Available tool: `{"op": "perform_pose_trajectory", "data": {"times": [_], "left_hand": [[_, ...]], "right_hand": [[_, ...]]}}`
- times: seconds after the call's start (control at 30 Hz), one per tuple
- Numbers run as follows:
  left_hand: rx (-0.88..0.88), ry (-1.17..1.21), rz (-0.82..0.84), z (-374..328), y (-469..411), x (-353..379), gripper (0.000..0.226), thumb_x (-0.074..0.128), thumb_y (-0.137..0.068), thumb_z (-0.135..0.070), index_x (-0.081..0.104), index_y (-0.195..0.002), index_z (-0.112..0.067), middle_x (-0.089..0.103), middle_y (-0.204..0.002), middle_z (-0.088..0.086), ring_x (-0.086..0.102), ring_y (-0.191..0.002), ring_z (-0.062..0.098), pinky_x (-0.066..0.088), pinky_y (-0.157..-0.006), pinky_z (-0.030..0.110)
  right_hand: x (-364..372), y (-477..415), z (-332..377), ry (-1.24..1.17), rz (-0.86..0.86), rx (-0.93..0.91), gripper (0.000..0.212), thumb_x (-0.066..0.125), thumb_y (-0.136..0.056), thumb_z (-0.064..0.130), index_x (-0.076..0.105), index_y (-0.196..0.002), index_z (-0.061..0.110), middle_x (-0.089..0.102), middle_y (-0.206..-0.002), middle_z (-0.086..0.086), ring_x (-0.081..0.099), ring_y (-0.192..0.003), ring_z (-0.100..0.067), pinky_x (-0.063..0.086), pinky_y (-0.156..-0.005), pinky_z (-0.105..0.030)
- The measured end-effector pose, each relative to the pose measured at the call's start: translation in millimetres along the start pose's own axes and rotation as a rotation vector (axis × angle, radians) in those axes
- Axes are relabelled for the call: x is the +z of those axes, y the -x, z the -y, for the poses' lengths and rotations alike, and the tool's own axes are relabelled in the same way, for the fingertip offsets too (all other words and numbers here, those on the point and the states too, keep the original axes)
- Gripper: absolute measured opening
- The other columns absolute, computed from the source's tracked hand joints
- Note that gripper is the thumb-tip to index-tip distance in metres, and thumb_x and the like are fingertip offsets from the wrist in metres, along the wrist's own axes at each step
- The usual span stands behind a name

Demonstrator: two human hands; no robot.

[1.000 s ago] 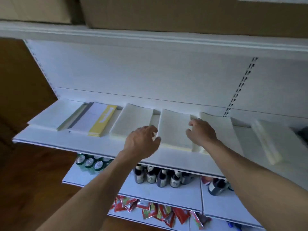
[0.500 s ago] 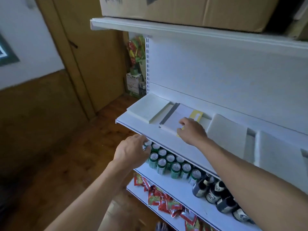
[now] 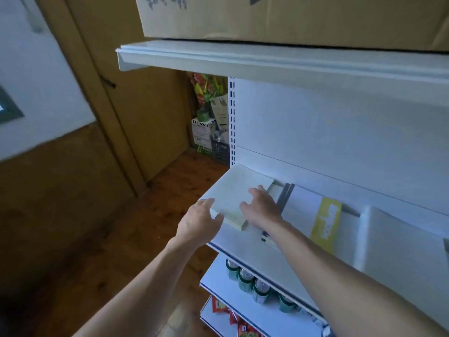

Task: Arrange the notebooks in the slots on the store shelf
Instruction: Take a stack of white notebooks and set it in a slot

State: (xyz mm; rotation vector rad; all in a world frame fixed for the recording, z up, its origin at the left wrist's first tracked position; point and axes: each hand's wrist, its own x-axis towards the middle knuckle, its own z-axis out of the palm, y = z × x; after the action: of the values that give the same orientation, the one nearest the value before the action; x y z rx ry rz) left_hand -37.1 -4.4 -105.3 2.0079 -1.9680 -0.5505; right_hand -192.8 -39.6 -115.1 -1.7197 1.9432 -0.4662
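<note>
A stack of white notebooks (image 3: 234, 190) lies at the left end of the white store shelf (image 3: 245, 246). My left hand (image 3: 200, 223) touches the stack's front left corner, thumb on the front edge and fingers along the left side. My right hand (image 3: 263, 207) rests on top of the stack's right part with fingers spread. Just right of it lies a notebook with a dark spine and a yellow band (image 3: 325, 222). Further right sits another white stack (image 3: 396, 239).
A cardboard box (image 3: 291, 18) sits on the top shelf (image 3: 267, 59) overhead. Green cans (image 3: 246, 279) and red packets (image 3: 220, 307) fill the lower shelves. A wooden door (image 3: 145, 105) and bare wood floor lie to the left; bags and boxes stand in the corner (image 3: 209, 117).
Both hands have moved left along the shelf, from the middle stacks past the yellow-banded notebook to the leftmost white stack. The view has swung left with them.
</note>
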Motion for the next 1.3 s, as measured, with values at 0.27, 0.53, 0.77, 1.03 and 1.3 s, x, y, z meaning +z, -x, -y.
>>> {"op": "perform_pose_trajectory", "data": {"times": [0.27,0.53,0.77,1.03,1.3], "left_hand": [[-0.155,0.201,0.175,27.1,-69.9,-5.3,0.033,0.046,-0.096,-0.027,0.052,-0.126,-0.015,0.058,-0.111,0.001,0.055,-0.095,0.018,0.046,-0.072,0.028],[-0.045,0.516,0.105,46.5,-70.3,-3.2,0.011,0.048,-0.095,-0.025,0.052,-0.096,-0.035,0.061,-0.087,-0.013,0.059,-0.077,0.005,0.052,-0.063,0.023],[-0.126,0.882,0.224,42.0,-89.1,-9.6,0.023,0.056,-0.096,-0.031,0.054,-0.118,-0.022,0.062,-0.104,-0.005,0.061,-0.092,0.012,0.051,-0.064,0.018],[-0.168,0.927,0.489,39.1,-113.7,-15.3,0.025,0.054,-0.098,-0.023,0.055,-0.123,-0.022,0.061,-0.108,0.001,0.06,-0.096,0.019,0.056,-0.065,0.022],[-0.19,0.934,0.497,38.2,-118.1,-18.0,0.012,0.058,-0.095,-0.015,0.062,-0.106,-0.02,0.065,-0.101,0.004,0.063,-0.09,0.021,0.057,-0.064,0.026]], "right_hand": [[55.0,4.6,13.4,0.148,-0.018,0.044,0.06,0.033,-0.1,0.044,0.021,-0.148,0.011,-0.003,-0.161,-0.013,-0.008,-0.148,-0.026,0.019,-0.117,-0.04],[65.9,9.2,22.9,0.147,-0.003,0.113,0.062,0.023,-0.102,0.041,0.0,-0.153,0.014,-0.024,-0.158,-0.007,-0.028,-0.143,-0.019,0.001,-0.121,-0.04],[63.6,9.9,26.7,0.17,0.027,0.143,0.061,0.022,-0.103,0.041,-0.002,-0.153,0.016,-0.024,-0.158,-0.004,-0.03,-0.142,-0.015,-0.001,-0.121,-0.04],[61.2,11.9,31.2,0.186,0.058,0.159,0.062,0.021,-0.103,0.041,-0.005,-0.153,0.016,-0.027,-0.157,-0.003,-0.032,-0.141,-0.015,-0.001,-0.121,-0.041],[58.7,11.6,28.2,-0.021,0.0,0.115,0.058,0.031,-0.104,0.033,0.007,-0.154,0.016,-0.016,-0.16,0.0,-0.022,-0.144,-0.009,-0.005,-0.118,-0.027]]}}
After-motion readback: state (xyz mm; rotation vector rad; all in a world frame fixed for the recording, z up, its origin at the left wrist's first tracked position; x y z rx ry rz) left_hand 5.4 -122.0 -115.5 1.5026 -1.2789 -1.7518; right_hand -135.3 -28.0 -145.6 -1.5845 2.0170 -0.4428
